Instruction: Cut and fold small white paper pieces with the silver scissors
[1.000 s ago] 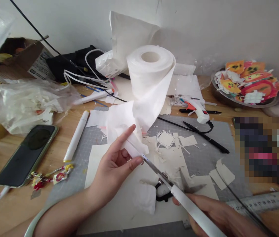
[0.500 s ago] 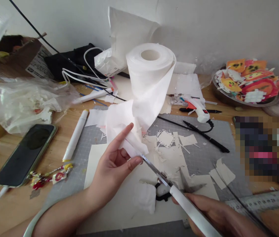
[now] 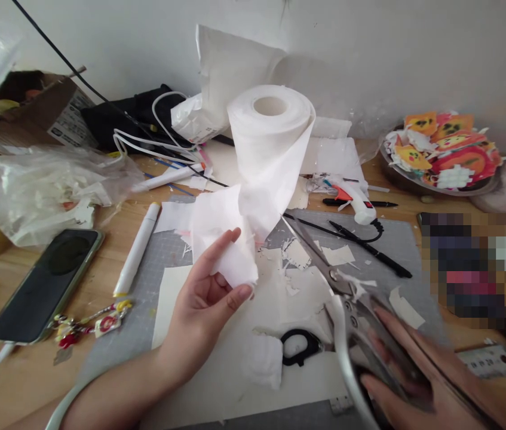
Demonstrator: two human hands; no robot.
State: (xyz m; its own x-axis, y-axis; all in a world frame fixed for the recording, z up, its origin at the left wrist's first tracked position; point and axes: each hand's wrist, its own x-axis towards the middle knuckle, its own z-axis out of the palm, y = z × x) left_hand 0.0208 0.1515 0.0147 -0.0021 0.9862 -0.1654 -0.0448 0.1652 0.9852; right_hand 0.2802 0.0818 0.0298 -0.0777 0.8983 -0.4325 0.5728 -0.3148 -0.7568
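A loose end of white tissue [image 3: 238, 267] is pinched between the thumb and fingers of my left hand [image 3: 201, 316]. It hangs from a standing tissue roll [image 3: 264, 149]. My right hand [image 3: 436, 382] grips large metal scissors [image 3: 337, 285]; their tips point up and left, apart from the held tissue and close to the hanging sheet. Under the hands, a folded white tissue pad [image 3: 262, 362] lies on a cream paper sheet [image 3: 217, 382]. Beside it is a black loop-shaped handle [image 3: 314, 346], its other end partly hidden by the scissors.
A grey cutting mat [image 3: 396, 239] bears paper scraps and a black pen [image 3: 371, 251]. Behind are a glue gun [image 3: 360, 203] and a metal bowl [image 3: 454, 188] of colourful pieces. A phone [image 3: 46, 286], a white marker [image 3: 137, 248] and a plastic bag [image 3: 51, 191] lie left.
The scissors have left the tissue edge, moving right and turning so that their blades point farther up. My left hand keeps its pinch and has hardly moved.
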